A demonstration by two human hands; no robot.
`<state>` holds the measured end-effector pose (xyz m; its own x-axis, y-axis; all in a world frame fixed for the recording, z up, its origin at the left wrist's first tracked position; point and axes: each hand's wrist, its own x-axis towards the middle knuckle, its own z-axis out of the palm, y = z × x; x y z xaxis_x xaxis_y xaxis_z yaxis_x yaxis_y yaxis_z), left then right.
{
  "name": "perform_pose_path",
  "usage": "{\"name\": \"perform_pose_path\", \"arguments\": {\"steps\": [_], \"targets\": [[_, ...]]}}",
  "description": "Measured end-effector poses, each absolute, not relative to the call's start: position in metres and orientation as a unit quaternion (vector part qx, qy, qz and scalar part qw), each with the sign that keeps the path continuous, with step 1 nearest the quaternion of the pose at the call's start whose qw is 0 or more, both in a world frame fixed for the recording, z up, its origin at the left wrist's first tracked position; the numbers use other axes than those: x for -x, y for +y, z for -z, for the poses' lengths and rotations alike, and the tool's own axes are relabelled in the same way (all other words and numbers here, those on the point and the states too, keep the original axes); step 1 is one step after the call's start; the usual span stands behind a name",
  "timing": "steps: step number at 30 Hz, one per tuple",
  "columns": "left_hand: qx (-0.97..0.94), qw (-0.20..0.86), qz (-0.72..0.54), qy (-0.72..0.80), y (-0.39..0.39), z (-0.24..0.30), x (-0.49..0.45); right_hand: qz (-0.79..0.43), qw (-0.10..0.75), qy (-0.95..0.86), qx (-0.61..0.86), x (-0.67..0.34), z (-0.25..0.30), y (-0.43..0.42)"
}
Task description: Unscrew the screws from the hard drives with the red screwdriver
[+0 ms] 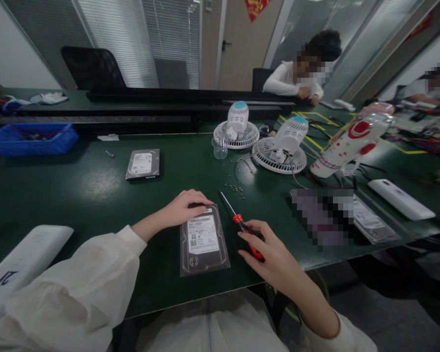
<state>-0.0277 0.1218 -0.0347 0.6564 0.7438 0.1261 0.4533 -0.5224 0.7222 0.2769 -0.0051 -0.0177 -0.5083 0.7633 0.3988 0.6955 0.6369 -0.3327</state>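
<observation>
A hard drive with a white label lies flat near the table's front edge. Across its far left corner rests my left hand, fingers bent over the far edge and thumb on the top face. Just right of the drive, my right hand has its fingers loosely around the red-and-black handle of a screwdriver. The shaft points away from me and to the left, apart from the drive. Beyond its tip, several small screws are scattered on the table.
Another hard drive lies farther back left. Two white fans, a clear cup and a patterned bottle stand beyond. A blue bin is at far left. White power banks flank me; a person sits across.
</observation>
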Motion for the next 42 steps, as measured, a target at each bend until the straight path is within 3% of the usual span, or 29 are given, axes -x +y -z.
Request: {"name": "perform_pose_path", "arguments": {"steps": [7, 13, 18, 25, 31, 36, 42], "targets": [[-0.843, 0.337, -0.213, 0.361, 0.12, 0.033, 0.028, -0.056, 0.208, -0.883, 0.416, -0.283, -0.007, 0.003], [-0.837, 0.341, -0.213, 0.371, 0.119, 0.035, 0.029, -0.112, 0.225, -0.841, 0.479, -0.308, -0.035, 0.049], [-0.841, 0.34, -0.213, 0.363, 0.119, 0.031, 0.027, -0.091, 0.044, -0.809, 0.579, -0.31, -0.05, 0.1], [-0.828, 0.337, -0.254, 0.369, 0.115, 0.031, 0.027, -0.094, -0.033, -0.823, 0.559, -0.278, -0.044, 0.129], [-0.828, 0.207, -0.345, 0.391, 0.092, 0.008, 0.025, -0.084, -0.044, -0.833, 0.545, -0.273, -0.029, 0.132], [-0.905, 0.071, -0.259, 0.329, 0.034, -0.015, 0.012, -0.077, -0.038, -0.842, 0.532, -0.276, -0.023, 0.134], [-0.941, -0.043, -0.206, 0.264, -0.027, 0.005, -0.007, -0.065, -0.038, -0.846, 0.528, -0.273, -0.023, 0.132]]}}
